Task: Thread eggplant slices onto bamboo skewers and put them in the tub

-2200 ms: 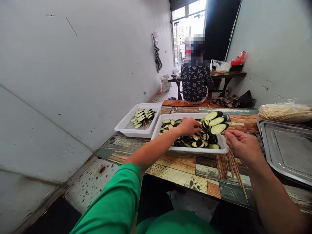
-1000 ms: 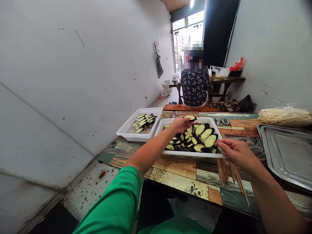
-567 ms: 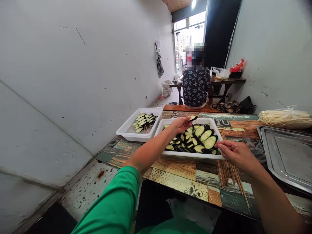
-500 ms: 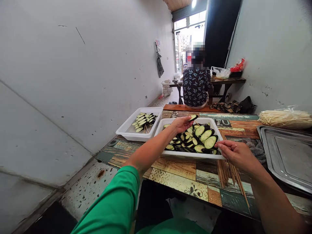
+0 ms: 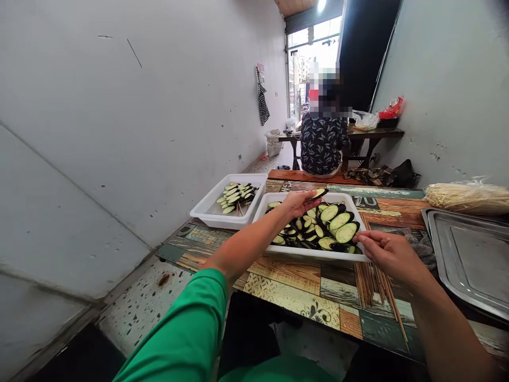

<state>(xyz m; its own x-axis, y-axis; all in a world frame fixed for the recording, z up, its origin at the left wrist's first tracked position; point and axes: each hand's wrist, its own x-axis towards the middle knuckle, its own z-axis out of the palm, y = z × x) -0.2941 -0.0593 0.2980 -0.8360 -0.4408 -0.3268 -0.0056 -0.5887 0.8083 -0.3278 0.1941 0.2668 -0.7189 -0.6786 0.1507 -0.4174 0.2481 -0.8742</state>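
My left hand [image 5: 299, 203] is pinched on an eggplant slice [image 5: 319, 193] above the back of a white tub [image 5: 314, 256]. Low over the tub's right end, my right hand [image 5: 379, 246] grips the end of a thin wooden skewer, mostly hidden by fingers and slices. Large oval eggplant slices [image 5: 345, 232] with dark skin overlap just left of those fingertips; whether all are threaded on the skewer I cannot tell. Many more cut slices [image 5: 308, 228] fill the tub. Beneath my right wrist a bundle of bare skewers [image 5: 363, 284] lies on the patterned table [image 5: 286, 300].
A second white tub [image 5: 207, 213] at left holds skewered eggplant slices [image 5: 234, 197]. Metal trays [image 5: 473, 260], a grey cloth [image 5: 417, 245] and a bag of enoki-like mushrooms [image 5: 465, 196] lie at right. Another person [image 5: 324, 140] sits beyond, back turned, at a farther table.
The whole view has shifted slightly, moving the scene a little to the right. Both hands keep their grips, with almost no movement relative to the tub.
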